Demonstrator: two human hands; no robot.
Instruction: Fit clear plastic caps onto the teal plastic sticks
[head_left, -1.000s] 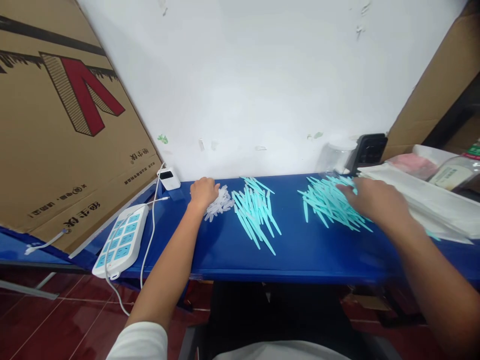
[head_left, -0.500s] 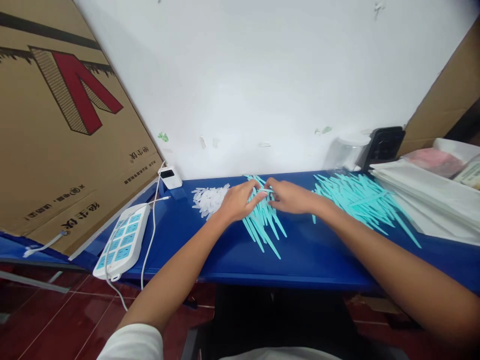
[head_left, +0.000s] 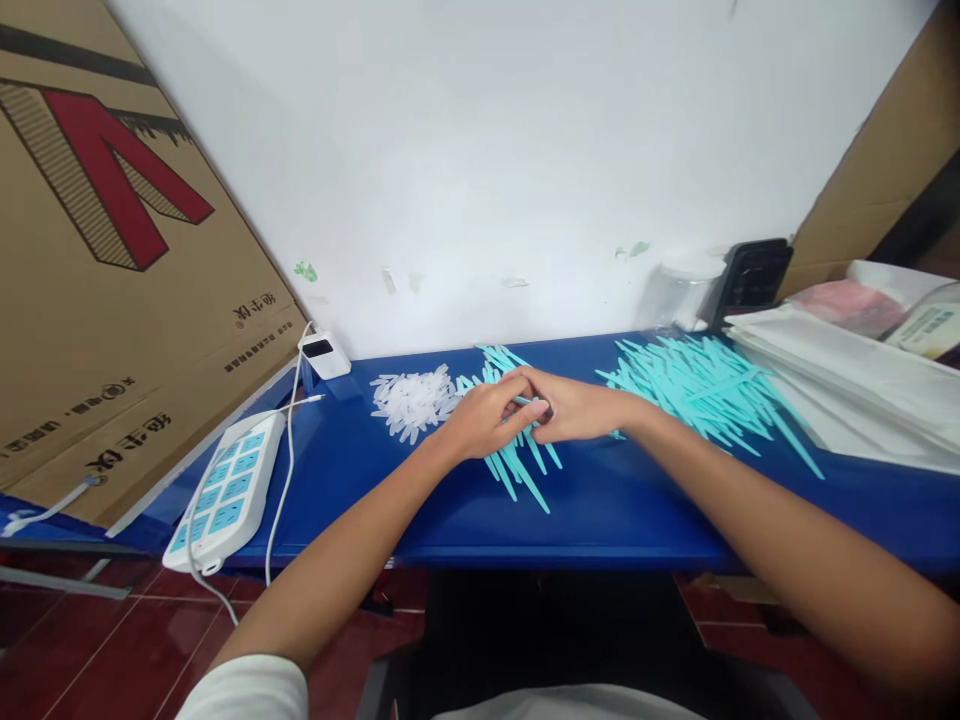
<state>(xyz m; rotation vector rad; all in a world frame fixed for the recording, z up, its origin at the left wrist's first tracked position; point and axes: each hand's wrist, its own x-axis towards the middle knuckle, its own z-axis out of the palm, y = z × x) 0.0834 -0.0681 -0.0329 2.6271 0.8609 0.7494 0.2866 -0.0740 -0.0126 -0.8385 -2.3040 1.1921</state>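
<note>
My left hand (head_left: 484, 418) and my right hand (head_left: 574, 405) meet over the middle pile of teal plastic sticks (head_left: 517, 462) on the blue table (head_left: 600, 510). Their fingers are pinched together around one teal stick (head_left: 529, 402) held between both hands. A heap of small clear plastic caps (head_left: 411, 398) lies just left of my left hand. A larger spread of teal sticks (head_left: 697, 385) lies to the right of my right hand.
A white power strip (head_left: 225, 490) with cable rests at the table's left end beside a small white charger (head_left: 324, 354). A big cardboard box (head_left: 112, 260) leans at left. Stacked clear bags (head_left: 847, 385), a clear jar (head_left: 679, 295) and a black device (head_left: 750, 280) stand at right.
My left hand left the clear caps and my right hand left the right pile. Both came together over the middle pile and closed on one teal stick.
</note>
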